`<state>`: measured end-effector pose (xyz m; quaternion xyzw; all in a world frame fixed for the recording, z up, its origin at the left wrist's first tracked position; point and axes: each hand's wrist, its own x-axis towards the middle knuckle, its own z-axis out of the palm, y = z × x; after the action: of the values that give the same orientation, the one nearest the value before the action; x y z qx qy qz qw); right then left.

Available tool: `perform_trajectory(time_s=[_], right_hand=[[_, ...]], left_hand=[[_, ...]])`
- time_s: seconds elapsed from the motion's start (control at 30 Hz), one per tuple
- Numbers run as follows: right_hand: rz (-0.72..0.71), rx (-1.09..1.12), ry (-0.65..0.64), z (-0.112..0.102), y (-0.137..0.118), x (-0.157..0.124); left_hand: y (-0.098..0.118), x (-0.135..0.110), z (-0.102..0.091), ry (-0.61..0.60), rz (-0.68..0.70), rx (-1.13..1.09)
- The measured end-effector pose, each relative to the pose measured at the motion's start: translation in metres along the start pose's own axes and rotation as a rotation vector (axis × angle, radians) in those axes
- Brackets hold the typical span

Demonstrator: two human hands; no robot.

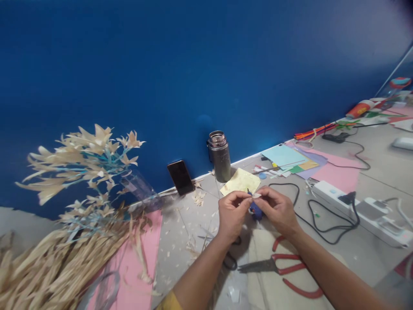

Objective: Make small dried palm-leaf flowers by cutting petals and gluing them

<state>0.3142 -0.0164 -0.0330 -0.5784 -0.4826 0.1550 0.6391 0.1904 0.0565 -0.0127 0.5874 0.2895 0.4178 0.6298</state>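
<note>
Both my hands meet in front of me, pinching a small pale petal-like piece (pixel 256 195) between them. My left hand (pixel 235 213) has thumb and forefinger closed at its left end. On the other end, my right hand (pixel 277 211) is closed in the same way. Just below the fingertips a blue glue gun (pixel 256 212) lies partly hidden, its nozzle towards the yellow paper (pixel 240 181). Nearer to me, red-handled scissors (pixel 277 264) rest with blades pointing left, beneath my right forearm. Another pair of scissors with black handles (pixel 230 261) is partly covered by my left forearm.
Left are dried husks (pixel 58 262), pink paper (pixel 138 267) and pale husk flowers (pixel 97 150) in a clear bottle (pixel 138 187). A phone (pixel 180 177) and an uncapped flask (pixel 220 159) stand by the blue wall (pixel 206 77). Right are a power strip (pixel 358 211), a looping black cable (pixel 309 226) and coloured papers (pixel 284 157).
</note>
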Motion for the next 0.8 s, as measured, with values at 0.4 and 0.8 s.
perform_trajectory(time_s=[0.4, 0.8], right_hand=[[0.052, 0.026, -0.043, 0.0012, -0.0013, 0.0010], [0.147, 0.101, -0.043, 0.0013, -0.0028, 0.0036]], left_hand=[[-0.0001, 0.0003, 0.0030, 0.028, -0.073, -0.017], [-0.0004, 0.0018, 0.0042, 0.069, -0.131, -0.155]])
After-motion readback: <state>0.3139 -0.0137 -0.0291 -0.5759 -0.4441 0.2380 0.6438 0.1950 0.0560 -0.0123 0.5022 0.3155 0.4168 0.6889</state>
